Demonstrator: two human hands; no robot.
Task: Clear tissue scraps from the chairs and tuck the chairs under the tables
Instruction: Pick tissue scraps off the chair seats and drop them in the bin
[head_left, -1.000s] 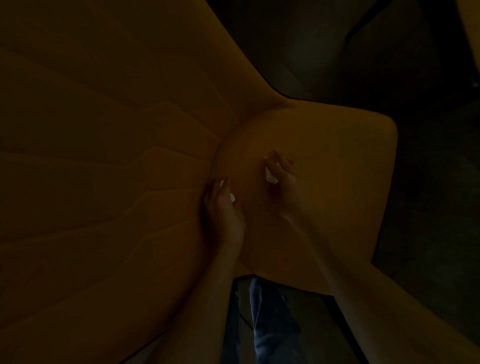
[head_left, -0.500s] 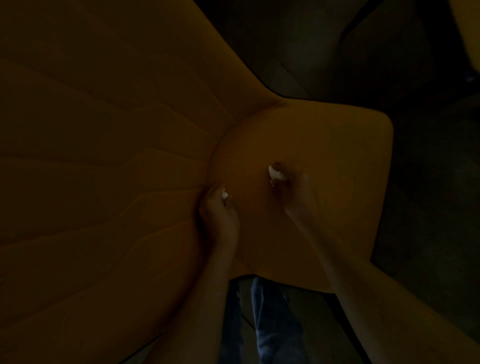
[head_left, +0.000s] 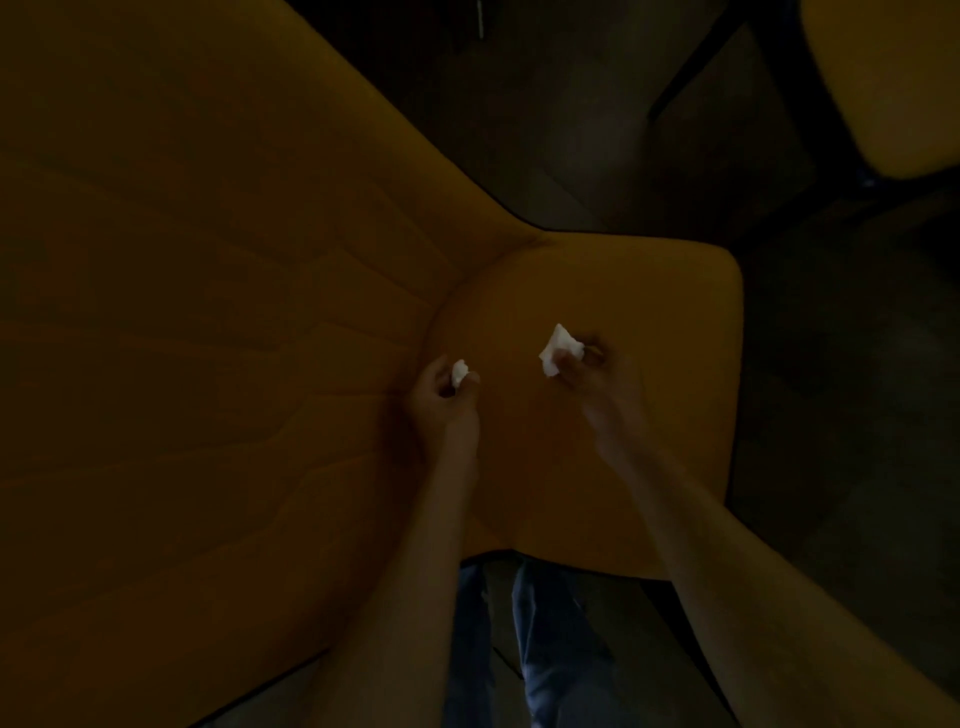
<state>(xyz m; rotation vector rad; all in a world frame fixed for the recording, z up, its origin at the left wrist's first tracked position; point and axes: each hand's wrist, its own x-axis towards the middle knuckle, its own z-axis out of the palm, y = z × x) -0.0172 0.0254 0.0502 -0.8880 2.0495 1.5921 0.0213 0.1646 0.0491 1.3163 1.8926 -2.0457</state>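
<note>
Two hands over one orange chair seat (head_left: 649, 441), dimly lit, seen from above.

Left hand (head_left: 441, 410): fingers pinched on a small white tissue scrap (head_left: 459, 372), held just above the seat's rear edge, near the crease where the seat meets the backrest (head_left: 208, 312).

Right hand (head_left: 597, 379): fingertips closed on a larger white tissue scrap (head_left: 558, 353), over the middle of the seat; whether this scrap touches the cushion cannot be told in the low light.

Hands apart from each other, each with its own scrap.

Backrest: orange, padded, with shallow stitched ribs, filling the left of the view.

Second orange chair (head_left: 893, 88): part of it at the upper right corner, on dark legs, well apart from the hands.

Floor (head_left: 571, 114): dark.

Person's legs in blue jeans (head_left: 550, 649), below the seat's front edge.
</note>
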